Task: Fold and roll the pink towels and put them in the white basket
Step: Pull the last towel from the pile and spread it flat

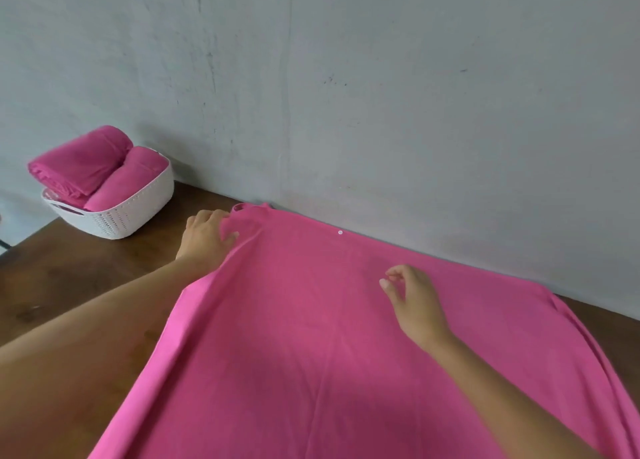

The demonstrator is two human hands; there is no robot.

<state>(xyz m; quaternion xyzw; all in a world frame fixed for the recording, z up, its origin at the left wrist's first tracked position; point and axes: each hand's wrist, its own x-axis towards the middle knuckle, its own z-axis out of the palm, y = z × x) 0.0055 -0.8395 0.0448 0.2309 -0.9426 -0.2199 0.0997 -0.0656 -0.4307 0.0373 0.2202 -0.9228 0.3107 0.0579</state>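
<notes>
Head view: 2 rolls done, 1 towel still unfolded.
Towel lies flat on table; left hand pinches far corner, right hand loose-curled above mid, empty. Rolls in basket.

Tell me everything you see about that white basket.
The white basket looks like plastic, with rounded corners, a perforated weave-pattern wall and a handle slot at its near end. It stands upright on the brown table, far left, close to the grey wall. Two rolled pink towels lie in it, rising above its rim.
</notes>
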